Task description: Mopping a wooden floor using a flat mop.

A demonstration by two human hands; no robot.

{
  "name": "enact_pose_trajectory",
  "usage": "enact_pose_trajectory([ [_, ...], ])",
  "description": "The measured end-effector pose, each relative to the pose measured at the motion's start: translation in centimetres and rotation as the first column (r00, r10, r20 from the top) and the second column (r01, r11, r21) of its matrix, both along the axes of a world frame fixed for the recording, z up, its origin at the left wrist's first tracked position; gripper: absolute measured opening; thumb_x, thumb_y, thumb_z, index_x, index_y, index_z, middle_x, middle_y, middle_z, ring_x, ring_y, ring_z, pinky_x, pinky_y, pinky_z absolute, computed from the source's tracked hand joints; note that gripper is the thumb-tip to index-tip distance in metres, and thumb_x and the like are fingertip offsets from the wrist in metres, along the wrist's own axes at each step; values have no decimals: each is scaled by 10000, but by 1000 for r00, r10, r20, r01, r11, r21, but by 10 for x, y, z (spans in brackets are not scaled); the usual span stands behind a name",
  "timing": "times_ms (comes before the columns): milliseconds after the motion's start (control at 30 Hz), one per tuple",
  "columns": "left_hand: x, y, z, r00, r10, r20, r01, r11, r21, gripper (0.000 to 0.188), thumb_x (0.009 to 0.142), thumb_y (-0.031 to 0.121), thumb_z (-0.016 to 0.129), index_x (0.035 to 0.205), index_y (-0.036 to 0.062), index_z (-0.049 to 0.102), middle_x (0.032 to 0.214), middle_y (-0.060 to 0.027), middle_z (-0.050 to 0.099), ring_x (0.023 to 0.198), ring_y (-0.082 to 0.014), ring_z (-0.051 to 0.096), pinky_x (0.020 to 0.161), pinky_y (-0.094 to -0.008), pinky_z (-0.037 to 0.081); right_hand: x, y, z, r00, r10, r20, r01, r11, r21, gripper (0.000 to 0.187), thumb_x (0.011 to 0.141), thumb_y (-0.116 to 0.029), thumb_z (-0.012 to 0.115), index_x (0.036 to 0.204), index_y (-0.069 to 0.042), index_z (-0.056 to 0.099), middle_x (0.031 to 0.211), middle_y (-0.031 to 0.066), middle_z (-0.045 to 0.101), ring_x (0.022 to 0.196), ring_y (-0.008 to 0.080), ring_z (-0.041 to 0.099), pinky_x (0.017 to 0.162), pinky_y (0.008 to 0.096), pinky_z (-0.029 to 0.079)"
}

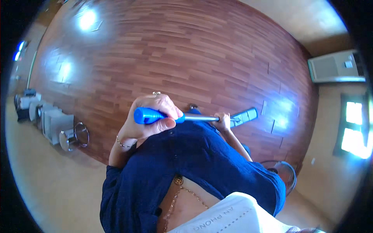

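A flat mop slants across in front of my body. My left hand (157,104) is closed round its blue handle grip (147,115), with the thumb lying along the near side. From there a shiny metal pole (199,117) runs to the right. My right hand (222,122) is wrapped round the pole farther down. Beyond that hand, the grey-green rectangular mop head (245,117) shows low over or on the floor; whether it touches cannot be told from here.
Reddish-brown wood-look flooring (186,58) spreads ahead, with bright glare patches. White furniture (54,121) and a round metal-framed stool (74,136) line the left wall. At right are a white wall unit (335,67), a bright window (354,128) and a round fan (287,174).
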State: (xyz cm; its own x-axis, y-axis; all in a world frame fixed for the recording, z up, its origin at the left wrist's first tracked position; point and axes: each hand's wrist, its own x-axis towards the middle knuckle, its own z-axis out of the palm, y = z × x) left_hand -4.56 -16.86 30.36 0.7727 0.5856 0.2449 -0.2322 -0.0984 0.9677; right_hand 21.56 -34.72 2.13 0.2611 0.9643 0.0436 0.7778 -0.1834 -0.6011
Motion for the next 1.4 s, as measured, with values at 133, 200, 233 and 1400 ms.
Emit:
enact_pose_trajectory([
  [133, -19, -13, 21, 995, 72, 65, -82, 982, 171, 140, 712, 60, 779, 783, 42, 660, 769, -100, 670, 759, -254, 668, 678, -334, 492, 0, 23, 8, 972, 229, -43, -230, 973, -23, 289, 730, -295, 714, 579, -104, 559, 630, 113, 596, 671, 352, 587, 688, 453, 418],
  [200, -30, -20, 28, 993, 76, 85, -99, 945, 313, 155, 686, 86, 784, 759, 53, 652, 719, -74, 659, 698, -243, 668, 652, -346, 472, -9, 36, 20, 959, 282, -37, -280, 959, 52, 287, 755, -268, 680, 560, -108, 543, 609, 112, 587, 646, 344, 585, 663, 441, 412],
  [233, -37, -22, 27, 990, 54, 131, -99, 923, 372, 149, 687, 89, 770, 766, 55, 648, 701, -67, 655, 692, -234, 673, 647, -359, 461, -11, 43, 22, 952, 301, -53, -300, 953, 34, 270, 753, -269, 665, 561, -121, 545, 630, 106, 602, 659, 335, 593, 658, 442, 405],
  [1400, -36, -216, 19, 58, 965, 257, -773, -119, 623, 332, 772, 382, 748, 847, 81, 630, 731, -70, 642, 710, -233, 655, 786, -421, 469, -248, 173, 41, 8, 993, -119, -967, 38, 252, 123, 673, -200, 673, 620, -131, 586, 707, 116, 633, 718, 351, 627, 641, 455, 496],
])
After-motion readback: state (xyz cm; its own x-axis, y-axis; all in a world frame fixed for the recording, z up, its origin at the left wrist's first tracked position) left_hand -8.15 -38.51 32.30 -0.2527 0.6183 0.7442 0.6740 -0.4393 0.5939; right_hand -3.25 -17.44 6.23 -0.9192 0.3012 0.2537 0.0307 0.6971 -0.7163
